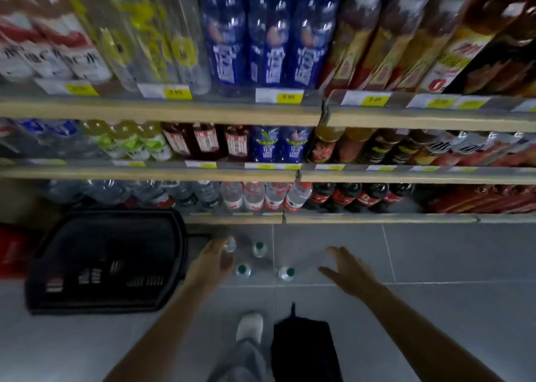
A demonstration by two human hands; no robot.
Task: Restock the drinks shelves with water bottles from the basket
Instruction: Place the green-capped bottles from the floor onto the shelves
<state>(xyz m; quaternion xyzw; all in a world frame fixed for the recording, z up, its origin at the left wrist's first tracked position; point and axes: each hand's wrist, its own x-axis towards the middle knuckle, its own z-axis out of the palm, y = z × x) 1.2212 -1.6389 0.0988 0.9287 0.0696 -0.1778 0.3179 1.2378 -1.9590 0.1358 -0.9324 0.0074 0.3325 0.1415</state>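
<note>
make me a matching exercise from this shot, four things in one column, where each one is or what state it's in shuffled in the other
Things
1. black basket
2. left hand
3. right hand
4. blue-capped bottles

Places or states
A. on the top shelf in view
B. open, fingers spread above the floor tiles
C. on the floor, left of the bottles standing there
D. holding the top of a water bottle on the floor

Pairs: 1-C, 2-D, 3-B, 4-A

Both forearms are bare, with grey trousers [246, 361] and a white shoe [250, 326].
</note>
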